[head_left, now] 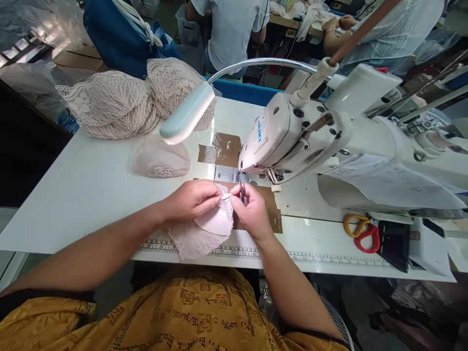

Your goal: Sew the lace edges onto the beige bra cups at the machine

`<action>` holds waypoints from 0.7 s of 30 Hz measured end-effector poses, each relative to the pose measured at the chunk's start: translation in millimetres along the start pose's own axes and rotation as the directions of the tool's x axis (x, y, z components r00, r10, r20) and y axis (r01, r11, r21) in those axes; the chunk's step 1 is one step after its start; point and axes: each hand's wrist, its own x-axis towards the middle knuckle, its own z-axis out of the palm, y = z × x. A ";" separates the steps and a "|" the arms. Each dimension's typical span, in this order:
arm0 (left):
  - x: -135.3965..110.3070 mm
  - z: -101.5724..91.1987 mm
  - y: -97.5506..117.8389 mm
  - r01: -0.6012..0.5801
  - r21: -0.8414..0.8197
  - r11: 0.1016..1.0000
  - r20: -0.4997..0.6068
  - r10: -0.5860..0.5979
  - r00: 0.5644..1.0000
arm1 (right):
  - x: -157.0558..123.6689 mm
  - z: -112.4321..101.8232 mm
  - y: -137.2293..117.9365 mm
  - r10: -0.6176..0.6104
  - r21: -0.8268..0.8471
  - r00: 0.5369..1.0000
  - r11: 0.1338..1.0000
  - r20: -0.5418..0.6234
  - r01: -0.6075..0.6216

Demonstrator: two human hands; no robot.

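My left hand (193, 199) is closed on the upper edge of a pale pink lace cup piece (215, 222), thumb and fingers pinched together. At the same edge, the fingertips of my right hand (252, 208) pinch the fabric, and a small pair of dark metal thread snips (243, 192) sits in that hand, blades pointing up. The lower lace hangs over the printed ruler at the table's front. Just beyond my hands is the white JUKI sewing machine (278, 131), its needle area above a metal plate (225, 174).
Piled lace cups (113, 105) and a single cup (161, 158) lie left on the white table (91, 195). A lamp (188, 114) hangs over it. Scissors with orange and red handles (367, 236) lie right, beside a black-and-white box. Two people sit beyond.
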 end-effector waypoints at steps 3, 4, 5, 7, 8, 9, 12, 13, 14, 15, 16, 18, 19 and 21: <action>0.9 -3.1 1.3 -0.049 0.033 0.998 0.024 0.048 0.999 | 0.0 0.1 2.3 0.019 0.056 1.000 0.998 -0.017 -0.018; 1.0 -4.3 1.5 -0.067 0.035 0.997 0.014 0.066 0.998 | 0.1 0.4 3.2 0.037 0.086 0.999 0.996 -0.017 -0.035; 1.0 -5.5 1.6 -0.085 0.026 0.996 -0.001 0.085 0.996 | 0.3 0.7 4.0 0.060 0.119 0.998 0.991 -0.013 -0.058; 1.0 -7.6 1.2 -0.119 -0.043 0.992 -0.021 0.118 0.993 | 0.7 1.6 5.5 0.109 0.182 0.994 0.977 0.005 -0.108; 1.0 -8.3 0.7 -0.128 -0.105 0.986 -0.019 0.126 0.992 | 1.0 2.1 6.1 0.134 0.212 0.991 0.968 0.016 -0.135; 1.1 -8.6 0.2 -0.124 -0.181 0.976 -0.008 0.125 0.992 | 1.2 2.7 6.7 0.160 0.241 0.987 0.957 0.027 -0.162; 1.9 -6.5 -2.0 -0.062 -0.411 0.909 0.007 0.071 0.997 | 1.3 4.4 7.4 0.237 0.323 0.970 0.914 0.061 -0.244; 2.3 -5.0 -2.8 -0.038 -0.472 0.881 0.004 0.045 0.999 | 1.2 5.0 7.4 0.256 0.343 0.964 0.901 0.071 -0.265; 2.8 -3.1 -3.7 -0.018 -0.525 0.851 0.001 0.021 1.000 | 1.1 5.5 7.2 0.267 0.356 0.960 0.892 0.079 -0.278; 3.3 -1.2 -4.7 0.000 -0.567 0.824 0.003 0.002 1.000 | 1.0 6.0 6.9 0.270 0.362 0.959 0.888 0.086 -0.283; 3.8 0.6 -5.6 0.016 -0.600 0.800 0.009 -0.013 1.000 | 0.9 6.3 6.3 0.266 0.359 0.960 0.890 0.089 -0.281; 5.0 3.5 -7.3 0.030 -0.641 0.767 0.017 -0.025 1.000 | 0.5 6.1 4.4 0.249 0.321 0.964 0.909 0.091 -0.265; 5.5 4.4 -8.0 0.023 -0.649 0.760 0.007 -0.025 1.000 | 0.1 5.4 3.2 0.235 0.280 0.968 0.927 0.088 -0.251; 6.2 4.7 -8.9 -0.007 -0.644 0.765 -0.035 -0.021 0.999 | -1.6 2.6 0.9 0.181 0.153 0.982 0.970 0.057 -0.188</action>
